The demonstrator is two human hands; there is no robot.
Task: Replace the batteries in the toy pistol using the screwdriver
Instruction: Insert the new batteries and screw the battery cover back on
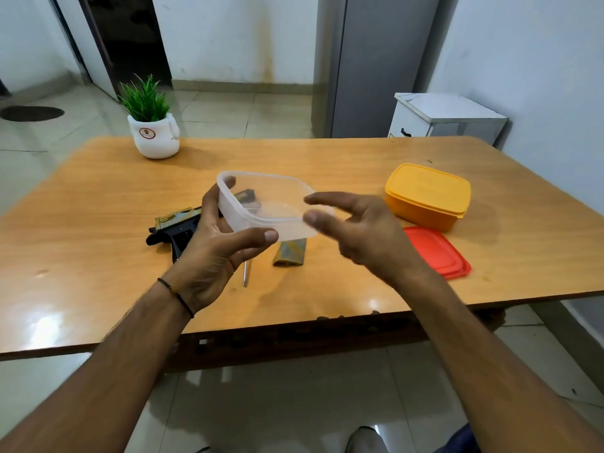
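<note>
Holding a clear tub (268, 204) above the table's (98, 191) middle, the left hand (212, 253) grips its near wall; the right hand (356, 230) hovers open, empty, beside it. Pistol (175, 228) and screwdriver (245, 274) lie beneath, probably tipped out for work.

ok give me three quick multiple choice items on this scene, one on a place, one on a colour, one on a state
1. Where does the potted plant stand on the table?
A. far left corner
B. near right edge
C. centre

2. What colour is the loose lid?
A. blue
B. red
C. white

3. How is the clear container?
A. lidded on the table
B. stacked on the yellow box
C. open, held up by the left hand

Key: 1 A, it stands by the far left edge; 2 B, it lies red beside the yellow box; 3 C, left fingers grip its rim.
</note>
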